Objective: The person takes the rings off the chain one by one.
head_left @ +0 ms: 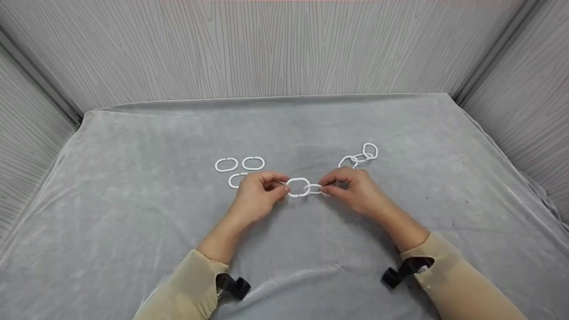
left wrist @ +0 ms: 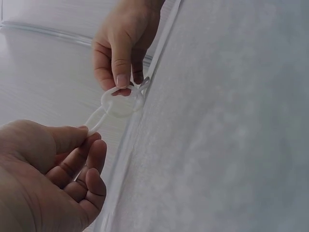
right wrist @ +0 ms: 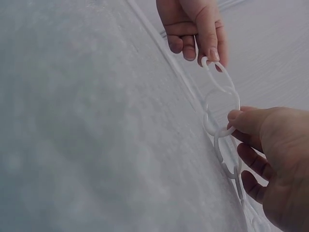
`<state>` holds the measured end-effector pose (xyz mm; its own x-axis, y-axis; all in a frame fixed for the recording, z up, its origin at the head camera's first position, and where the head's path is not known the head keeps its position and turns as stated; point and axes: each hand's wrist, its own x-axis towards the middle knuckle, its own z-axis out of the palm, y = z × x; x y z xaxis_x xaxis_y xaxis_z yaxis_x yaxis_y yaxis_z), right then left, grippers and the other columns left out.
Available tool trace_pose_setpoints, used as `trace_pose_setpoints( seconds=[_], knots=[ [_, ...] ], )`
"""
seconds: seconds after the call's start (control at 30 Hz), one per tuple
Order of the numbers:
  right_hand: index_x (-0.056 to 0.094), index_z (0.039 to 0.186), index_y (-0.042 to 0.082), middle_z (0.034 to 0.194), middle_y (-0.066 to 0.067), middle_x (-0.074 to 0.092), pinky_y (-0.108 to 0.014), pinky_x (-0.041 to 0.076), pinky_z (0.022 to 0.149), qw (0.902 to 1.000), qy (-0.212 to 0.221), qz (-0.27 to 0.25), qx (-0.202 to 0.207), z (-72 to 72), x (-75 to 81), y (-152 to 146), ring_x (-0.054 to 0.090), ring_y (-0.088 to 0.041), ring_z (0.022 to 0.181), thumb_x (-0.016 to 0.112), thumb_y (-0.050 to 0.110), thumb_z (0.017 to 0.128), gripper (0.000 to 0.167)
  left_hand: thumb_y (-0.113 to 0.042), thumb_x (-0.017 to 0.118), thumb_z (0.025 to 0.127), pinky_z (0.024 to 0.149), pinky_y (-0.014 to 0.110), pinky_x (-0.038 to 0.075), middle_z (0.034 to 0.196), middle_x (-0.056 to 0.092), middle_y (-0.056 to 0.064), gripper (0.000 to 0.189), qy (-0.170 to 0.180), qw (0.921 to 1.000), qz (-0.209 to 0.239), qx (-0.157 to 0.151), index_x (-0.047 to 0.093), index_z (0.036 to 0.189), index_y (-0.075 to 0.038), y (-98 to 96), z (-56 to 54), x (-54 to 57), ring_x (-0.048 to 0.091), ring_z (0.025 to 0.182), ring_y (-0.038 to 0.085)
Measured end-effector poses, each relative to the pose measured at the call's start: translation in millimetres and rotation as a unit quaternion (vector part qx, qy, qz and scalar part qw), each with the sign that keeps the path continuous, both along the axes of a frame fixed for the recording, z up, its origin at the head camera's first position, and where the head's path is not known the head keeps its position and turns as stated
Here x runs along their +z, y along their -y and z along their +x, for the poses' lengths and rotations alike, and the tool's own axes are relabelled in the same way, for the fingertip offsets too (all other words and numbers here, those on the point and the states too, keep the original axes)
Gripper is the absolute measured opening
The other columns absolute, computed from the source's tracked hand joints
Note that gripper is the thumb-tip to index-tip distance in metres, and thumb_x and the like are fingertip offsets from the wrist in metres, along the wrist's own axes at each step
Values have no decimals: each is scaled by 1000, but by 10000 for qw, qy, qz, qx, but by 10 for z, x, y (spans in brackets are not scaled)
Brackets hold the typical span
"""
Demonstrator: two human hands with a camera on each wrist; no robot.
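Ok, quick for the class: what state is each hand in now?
Left hand: closed, pinching a white oval chain link.
Right hand: closed, pinching the adjoining white link.

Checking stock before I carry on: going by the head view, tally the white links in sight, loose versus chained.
Loose white links: 3 (one partly covered)
Chained white links: 5 (more may be hidden behind the right grip)
Total in sight: 8
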<state>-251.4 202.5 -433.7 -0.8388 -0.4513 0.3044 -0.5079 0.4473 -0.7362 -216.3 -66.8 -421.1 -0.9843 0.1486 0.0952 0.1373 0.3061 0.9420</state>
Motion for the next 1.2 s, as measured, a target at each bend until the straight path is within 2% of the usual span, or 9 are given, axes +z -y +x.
trace_pose_setpoints(
  seconds=[0.23, 0.37, 0.57, 0.67, 0.77, 0.93, 1.2],
  knots=[
    [83, 101, 9, 91, 1, 77, -31, 52, 81, 9993, 174, -335, -48, 11, 19, 23, 67, -16, 88, 83, 8, 93, 8, -4, 76, 94, 69, 24, 52, 83, 74, 0, 16, 17, 9996, -181, 208, 80, 109, 1, -47, 26, 76, 68, 74, 11],
    [82, 102, 6, 89, 0, 77, -28, 51, 78, 9981, 340, -514, -83, 21, 41, 47, 66, -16, 86, 82, 7, 94, 8, -5, 75, 94, 68, 24, 51, 81, 73, 0, 13, 74, 9991, -322, 265, 80, 105, 1, -72, 21, 147, 68, 73, 11],
    [80, 105, 3, 87, -1, 77, -28, 50, 77, 9967, 446, -642, -213, 32, 73, 51, 67, -17, 86, 80, 7, 95, 11, -6, 74, 95, 64, 23, 51, 80, 74, 1, 9, 252, 9986, -301, 353, 78, 101, 0, -130, 5, 243, 71, 73, 13],
    [80, 105, 4, 87, -2, 77, -28, 50, 76, 9959, 475, -720, -260, 38, 80, 54, 67, -17, 85, 80, 9, 96, 10, -6, 74, 95, 63, 23, 52, 79, 75, 3, 8, 395, 9982, -150, 416, 77, 98, 1, -170, 4, 267, 72, 72, 14],
    [80, 104, 6, 87, -1, 76, -28, 49, 76, 9956, 472, -750, -312, 41, 73, 54, 66, -16, 85, 80, 10, 96, 9, -3, 74, 94, 66, 27, 58, 79, 75, 5, 8, 598, 9969, 208, 468, 76, 97, 3, -216, -5, 260, 72, 70, 15],
    [81, 104, 7, 89, -2, 76, -30, 50, 77, 9950, 439, -820, -369, 40, 65, 53, 65, -16, 86, 80, 9, 96, 9, 1, 73, 94, 71, 34, 61, 78, 74, 7, 6, 961, 9901, 791, 650, 75, 96, 6, -283, -21, 237, 70, 66, 14],
    [80, 106, 9, 92, 0, 76, -27, 49, 77, 9944, 514, -822, -410, 38, 69, 48, 65, -17, 88, 80, 9, 96, 9, 1, 73, 95, 72, 33, 60, 76, 74, 7, 4, 1159, 9840, 1059, 842, 73, 95, 5, -349, -22, 214, 70, 65, 13]
  ],
)
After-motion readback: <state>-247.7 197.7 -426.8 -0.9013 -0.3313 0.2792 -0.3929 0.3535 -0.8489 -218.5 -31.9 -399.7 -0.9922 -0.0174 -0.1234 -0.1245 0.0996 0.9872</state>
